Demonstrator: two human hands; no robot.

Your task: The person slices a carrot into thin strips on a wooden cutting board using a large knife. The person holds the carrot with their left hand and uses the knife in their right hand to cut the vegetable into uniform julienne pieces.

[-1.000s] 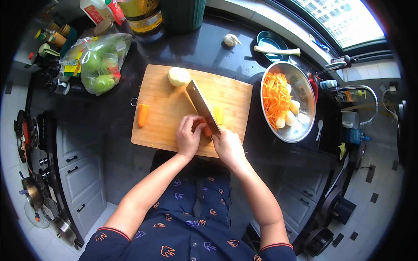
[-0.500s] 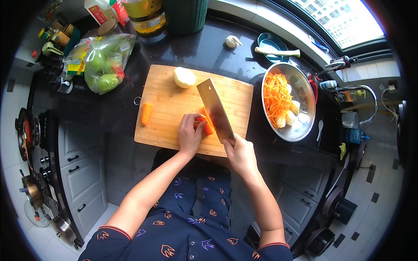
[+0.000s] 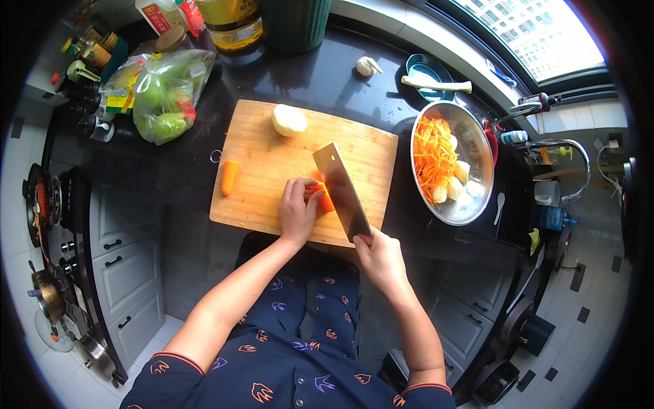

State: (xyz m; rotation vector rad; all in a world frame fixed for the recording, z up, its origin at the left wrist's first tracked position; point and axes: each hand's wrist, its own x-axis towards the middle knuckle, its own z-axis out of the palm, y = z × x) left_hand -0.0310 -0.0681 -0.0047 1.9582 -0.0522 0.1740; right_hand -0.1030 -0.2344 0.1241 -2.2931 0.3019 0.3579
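My left hand presses a piece of carrot onto the wooden cutting board, its fingers bent around the carrot's left side. In my right hand is the handle of a cleaver, whose broad blade slants across the board just right of the carrot. Whether the edge touches the carrot I cannot tell. Another carrot piece lies at the board's left edge. Toward the far edge rests a peeled, pale round vegetable, perhaps a potato.
A steel bowl of shredded carrot and pale chunks stands right of the board. Behind are a garlic bulb and a teal dish with a pale-handled tool across it. A bag of green vegetables sits left; a faucet is far right.
The cleaver has shifted slightly toward me and to the right, along with my right hand. My left hand stays on the carrot.
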